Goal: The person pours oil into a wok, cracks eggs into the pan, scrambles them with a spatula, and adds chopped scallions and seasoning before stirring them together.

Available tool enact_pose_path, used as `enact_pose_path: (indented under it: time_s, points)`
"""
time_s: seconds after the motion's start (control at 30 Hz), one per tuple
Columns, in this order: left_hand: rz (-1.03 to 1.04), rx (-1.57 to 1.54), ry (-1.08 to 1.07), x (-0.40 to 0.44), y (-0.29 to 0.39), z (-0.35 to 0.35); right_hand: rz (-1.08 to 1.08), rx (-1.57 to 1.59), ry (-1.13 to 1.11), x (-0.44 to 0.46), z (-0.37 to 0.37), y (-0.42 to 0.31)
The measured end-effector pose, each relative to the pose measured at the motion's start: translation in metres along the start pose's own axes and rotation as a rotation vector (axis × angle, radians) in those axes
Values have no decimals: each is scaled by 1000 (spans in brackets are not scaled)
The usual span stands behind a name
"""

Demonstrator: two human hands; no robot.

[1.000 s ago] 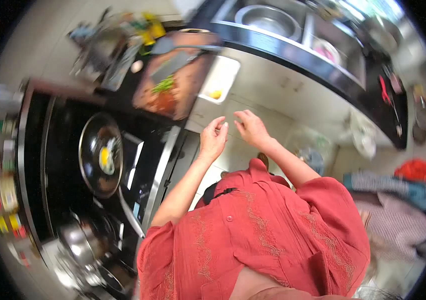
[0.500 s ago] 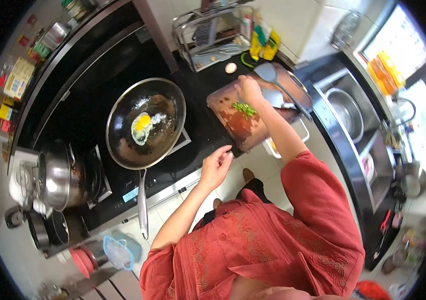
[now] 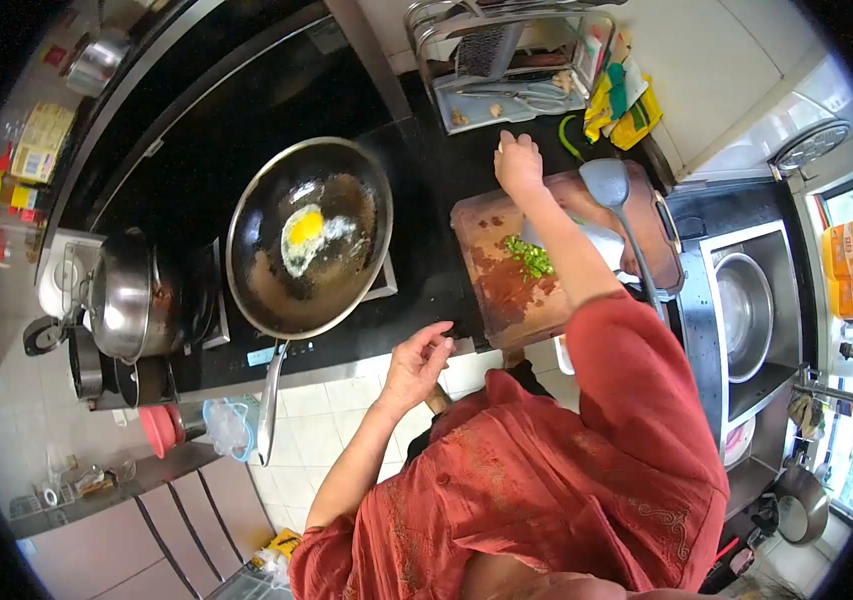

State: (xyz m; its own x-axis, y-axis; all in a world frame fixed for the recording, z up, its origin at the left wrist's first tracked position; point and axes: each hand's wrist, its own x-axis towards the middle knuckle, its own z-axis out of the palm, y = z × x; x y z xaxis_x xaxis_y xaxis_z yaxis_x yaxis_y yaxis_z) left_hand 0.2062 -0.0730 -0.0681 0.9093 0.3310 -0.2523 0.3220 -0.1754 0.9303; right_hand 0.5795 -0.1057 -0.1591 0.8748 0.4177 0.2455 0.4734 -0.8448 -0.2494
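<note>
My right hand [image 3: 520,168] is at the back edge of the wooden cutting board [image 3: 491,290], fingers closed around an egg that is almost wholly hidden by them. Chopped green pepper [image 3: 528,257] lies in a small heap on the board, below my right forearm. Beside the counter's front edge, my left hand [image 3: 416,370] hangs with loosely bent fingers apart and nothing visible in it. On the stove to its left sits a frying pan [image 3: 256,270]; inside, a cracked egg [image 3: 303,240] shows a whole yellow yolk and partly whitened egg white.
A grey spatula [image 3: 606,185] and a partly hidden cleaver [image 3: 596,245] rest on the board. Behind stand a metal rack [image 3: 436,90] and yellow packets [image 3: 636,115], with a green pepper [image 3: 568,138]. A steel pot [image 3: 121,300] is left; a sink basin [image 3: 746,315] is right.
My right hand has moved from above the chopped pepper to the egg behind the board and closed on it. The camera view has shifted. My left hand stays near the counter edge.
</note>
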Motion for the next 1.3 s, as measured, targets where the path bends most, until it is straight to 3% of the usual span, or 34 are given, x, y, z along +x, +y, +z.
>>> enact_pose_path:
  time_s: [0.07,0.1,0.13,0.17,0.2,0.23,0.37,0.4,0.43,0.57,0.63,0.7,0.73,1.0,1.17,1.23,1.3]
  points:
    - [18,67,-61,-13,0,-9,-95,549,141,-29,-26,-12]
    - [37,84,-104,-19,2,-15,-123,698,88,-43,-40,-16]
    - [32,88,-129,-27,7,-21,-113,772,-45,-64,-60,-20]
    - [29,91,-159,-36,14,-28,20,1166,-331,-90,-84,-27]
    - [67,104,-179,-44,20,-36,-62,1333,-360,-116,-100,-34]
    - [74,98,-181,-53,24,-44,-7,1325,-481,-142,-134,-43]
    - [150,73,-206,-90,22,-88,8,1301,-519,-236,-147,-66]
    - [158,-20,-180,-99,19,-98,46,1250,-451,-261,-143,-76]
    - [169,-112,-153,-105,19,-109,-146,1073,-207,-285,-109,-75]
    - [97,-327,-141,-129,22,-147,-53,722,-137,-354,-101,-115]
    - [102,-313,-165,-136,25,-158,-53,646,-84,-365,-99,-130]
    - [121,-299,-186,-136,23,-164,-147,566,107,-371,-83,-134]
    - [148,-285,-191,-137,23,-166,-139,495,14,-375,-75,-134]
    - [138,-297,-157,-145,26,-177,-106,456,22,-374,-61,-138]
    - [158,-331,-96,-139,29,-185,-191,472,118,-364,-71,-133]
    - [152,-302,-61,-135,31,-186,-180,488,-31,-362,-62,-122]
    - [157,-307,-45,-131,36,-186,-217,563,-17,-340,-68,-121]
